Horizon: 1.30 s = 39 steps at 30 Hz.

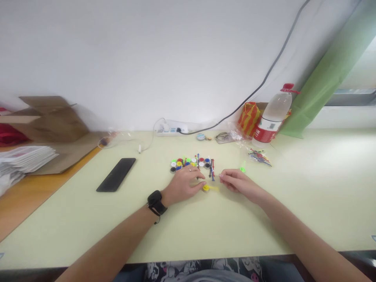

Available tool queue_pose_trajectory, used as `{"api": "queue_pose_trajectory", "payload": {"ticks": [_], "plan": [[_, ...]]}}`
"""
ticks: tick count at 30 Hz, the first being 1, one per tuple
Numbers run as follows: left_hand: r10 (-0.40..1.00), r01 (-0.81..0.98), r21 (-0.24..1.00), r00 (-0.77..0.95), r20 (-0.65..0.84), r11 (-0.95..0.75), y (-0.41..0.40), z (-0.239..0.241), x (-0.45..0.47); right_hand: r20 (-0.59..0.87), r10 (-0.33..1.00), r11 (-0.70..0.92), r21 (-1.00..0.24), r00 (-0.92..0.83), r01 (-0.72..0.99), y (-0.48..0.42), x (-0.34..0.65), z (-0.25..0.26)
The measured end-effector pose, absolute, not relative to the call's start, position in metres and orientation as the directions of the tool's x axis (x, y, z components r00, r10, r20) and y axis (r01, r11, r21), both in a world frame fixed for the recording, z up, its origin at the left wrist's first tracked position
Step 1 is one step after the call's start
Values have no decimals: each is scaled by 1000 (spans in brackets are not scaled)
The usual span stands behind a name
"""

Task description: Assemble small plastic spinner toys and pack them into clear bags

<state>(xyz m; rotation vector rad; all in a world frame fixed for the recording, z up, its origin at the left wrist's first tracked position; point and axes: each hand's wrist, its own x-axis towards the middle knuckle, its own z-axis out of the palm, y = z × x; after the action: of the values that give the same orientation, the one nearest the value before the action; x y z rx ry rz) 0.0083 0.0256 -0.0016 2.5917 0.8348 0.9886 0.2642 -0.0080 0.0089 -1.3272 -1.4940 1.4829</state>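
Note:
My left hand (185, 182), with a ring and a black watch on the wrist, rests on the table with its fingers apart. Its thumb tip is at the edge of a small yellow disc (206, 188), beside which lies a translucent yellow strip (214, 188). My right hand (238, 183) is closed in a pinch just to the right; whatever sits between its fingertips is too small to name. Beyond both hands lie several coloured plastic discs (173, 164) and thin arrow-tipped sticks (212, 168), partly covered by the left hand. A bright green piece (243, 168) lies behind the right hand.
A black phone (116, 175) lies at left, near a cardboard box (55, 125) and stacked white packets (26, 160). A power strip (172, 128) is by the wall. At right stand a large bottle (272, 117) and a bag of small parts (260, 156).

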Motion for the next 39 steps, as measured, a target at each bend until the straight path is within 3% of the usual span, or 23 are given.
{"api": "queue_pose_trajectory", "payload": {"ticks": [39], "plan": [[611, 435, 430, 599, 518, -791, 26, -1, 11, -210, 934, -142, -961, -289, 237, -10, 264, 12]]}}
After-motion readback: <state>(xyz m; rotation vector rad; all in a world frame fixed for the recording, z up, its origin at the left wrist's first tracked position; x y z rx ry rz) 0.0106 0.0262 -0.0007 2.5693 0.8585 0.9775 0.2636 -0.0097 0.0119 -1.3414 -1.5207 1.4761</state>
